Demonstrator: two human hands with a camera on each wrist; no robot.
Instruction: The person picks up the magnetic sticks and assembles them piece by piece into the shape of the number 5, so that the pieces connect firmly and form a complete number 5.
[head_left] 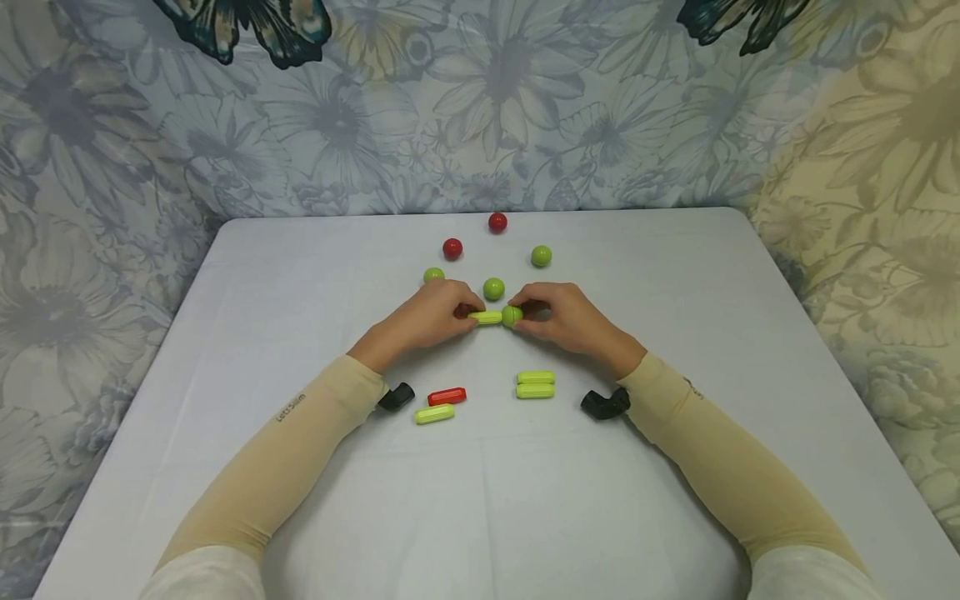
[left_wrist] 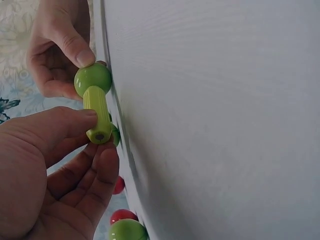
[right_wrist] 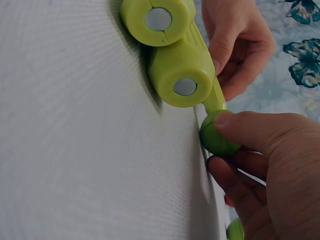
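Note:
My left hand (head_left: 437, 313) pinches a ribbed yellow-green rod (left_wrist: 97, 111) between thumb and fingers. A green ball (head_left: 512, 316) is pinched by my right hand (head_left: 561, 317). Rod and ball meet end to end, touching, in the head view and the left wrist view. The rod's near end shows a small grey disc (left_wrist: 99, 136). Just beyond the hands lies another green ball (head_left: 493, 289). One more green ball (head_left: 433, 273) sits behind my left hand, partly hidden by it.
Farther back are two red balls, one left (head_left: 452, 248) and one at the edge (head_left: 497, 222), and a green ball (head_left: 541, 256). Nearer lie a red rod (head_left: 447, 396), a yellow-green rod (head_left: 434, 414) and a pair of yellow-green rods (head_left: 536, 391) on the white table (head_left: 480, 500).

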